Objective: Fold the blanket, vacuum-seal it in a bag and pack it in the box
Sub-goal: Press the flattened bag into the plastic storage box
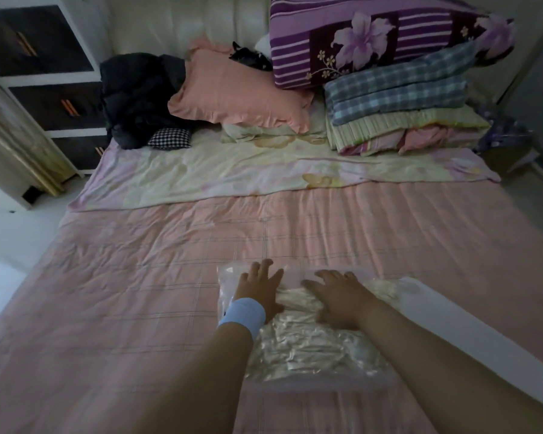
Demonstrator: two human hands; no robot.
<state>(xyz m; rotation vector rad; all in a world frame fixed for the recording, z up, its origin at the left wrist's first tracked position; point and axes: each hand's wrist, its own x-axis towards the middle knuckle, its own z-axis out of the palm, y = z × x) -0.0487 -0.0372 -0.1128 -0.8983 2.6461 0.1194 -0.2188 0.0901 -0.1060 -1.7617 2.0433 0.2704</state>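
A clear plastic vacuum bag [311, 349] lies on the pink bed near its front edge, with a crumpled cream blanket [298, 300] inside it. My left hand [261, 285], with a light blue wristband, lies flat on the bag's far left part, fingers spread. My right hand [336, 296] presses flat on the blanket through the bag, just right of the left hand. Neither hand grips anything. A long white object [470, 333], possibly the box's edge, lies to the right of the bag, partly behind my right forearm.
The pink checked bedcover [138, 292] spreads wide to the left and beyond the bag. A floral sheet [248, 170], a pink pillow [239, 95], dark clothes [135, 95] and stacked folded quilts [402, 98] sit at the headboard. A dark drawer cabinet [44, 73] stands at the far left.
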